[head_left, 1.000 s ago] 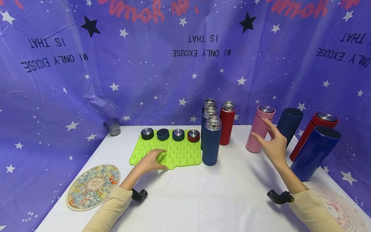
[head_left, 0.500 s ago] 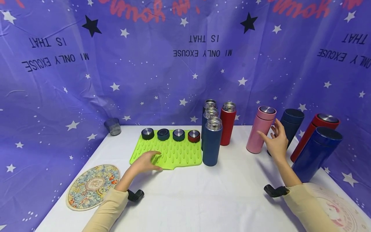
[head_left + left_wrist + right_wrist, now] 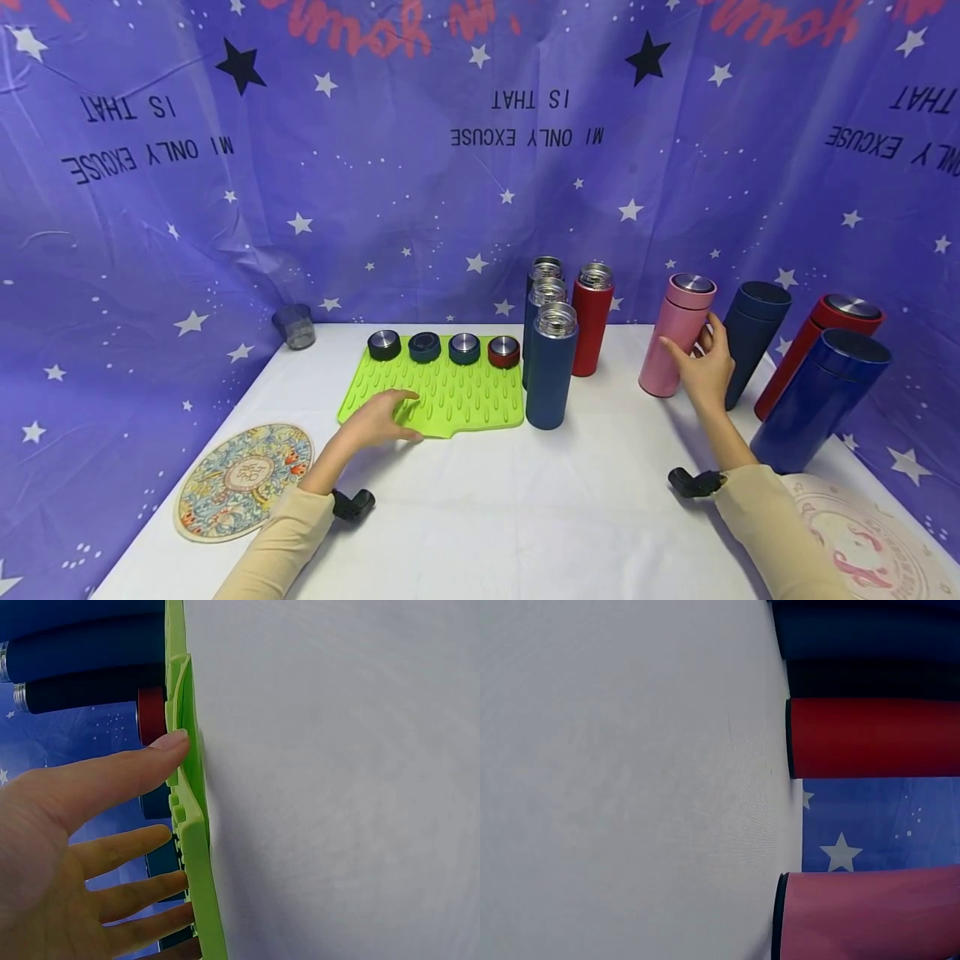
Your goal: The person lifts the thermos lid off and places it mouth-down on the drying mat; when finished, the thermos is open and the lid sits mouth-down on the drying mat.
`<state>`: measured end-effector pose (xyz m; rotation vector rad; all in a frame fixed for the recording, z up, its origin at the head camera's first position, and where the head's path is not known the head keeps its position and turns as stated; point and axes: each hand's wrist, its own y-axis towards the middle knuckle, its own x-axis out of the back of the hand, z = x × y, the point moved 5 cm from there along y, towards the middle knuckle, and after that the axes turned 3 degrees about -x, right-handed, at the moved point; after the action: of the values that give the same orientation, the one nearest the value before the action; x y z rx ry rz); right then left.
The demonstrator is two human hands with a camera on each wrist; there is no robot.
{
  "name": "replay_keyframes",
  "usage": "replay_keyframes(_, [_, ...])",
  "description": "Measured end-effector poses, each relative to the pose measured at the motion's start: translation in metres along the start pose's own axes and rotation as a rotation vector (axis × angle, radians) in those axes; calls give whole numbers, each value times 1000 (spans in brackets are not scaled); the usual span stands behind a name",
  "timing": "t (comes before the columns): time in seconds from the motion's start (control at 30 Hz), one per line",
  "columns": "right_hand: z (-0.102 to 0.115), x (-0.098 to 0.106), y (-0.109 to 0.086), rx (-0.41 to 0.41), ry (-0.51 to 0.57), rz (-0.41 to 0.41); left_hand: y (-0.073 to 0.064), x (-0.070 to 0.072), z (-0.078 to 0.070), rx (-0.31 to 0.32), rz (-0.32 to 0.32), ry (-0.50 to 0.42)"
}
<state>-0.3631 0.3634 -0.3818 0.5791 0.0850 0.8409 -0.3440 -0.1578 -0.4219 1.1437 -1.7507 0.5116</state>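
My left hand (image 3: 375, 421) hovers at the front of the lime-green drying mat (image 3: 480, 408), fingers spread and holding nothing. In the left wrist view its thumb (image 3: 169, 746) overlaps the mat's raised edge. Along the mat's back lie a black bottle lid (image 3: 384, 344), two blue lids (image 3: 424, 346) and a red lid (image 3: 503, 351). My right hand (image 3: 708, 371) grips the pink thermos (image 3: 667, 350), thumb across its front and fingers at its right side. The thermos stands upright with its lid on. The right wrist view shows its lower body (image 3: 870, 915), while the hand is out of that view.
Lidless blue thermoses (image 3: 551, 375) stand in a row right of the mat beside a lidless red one (image 3: 592, 325). At right are lidded dark blue (image 3: 756, 342), red (image 3: 795, 358) and glossy blue (image 3: 821, 400) bottles. A grey cup (image 3: 297, 329) and patterned round mat (image 3: 247, 483) are at left.
My right hand has come down from the pink thermos's upper part, and its fingers have closed in around the body. The left hand has drawn slightly left. The bottles and lids have stayed put.
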Motion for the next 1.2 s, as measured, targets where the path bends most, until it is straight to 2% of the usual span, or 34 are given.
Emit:
replay_keyframes(0.33, [2, 1, -2, 18, -4, -19, 1, 2, -4, -15, -1, -1])
replay_keyframes(0.43, [6, 4, -6, 26, -10, -14, 1, 7, -9, -13, -11, -13])
replay_keyframes(0.53, [15, 7, -11, 34, -15, 10, 1, 15, -17, -38, -42, -23])
replay_keyframes(0.87, [53, 18, -34, 32, 4, 155, -2, 38, -53, -135, -147, -66])
replay_keyframes(1.0, [68, 21, -47, 33, -30, 229, -3, 47, -72, -164, -186, -95])
replay_keyframes(1.2, [97, 21, -70, 125, -89, 336, -1, 61, -109, -233, -232, -150])
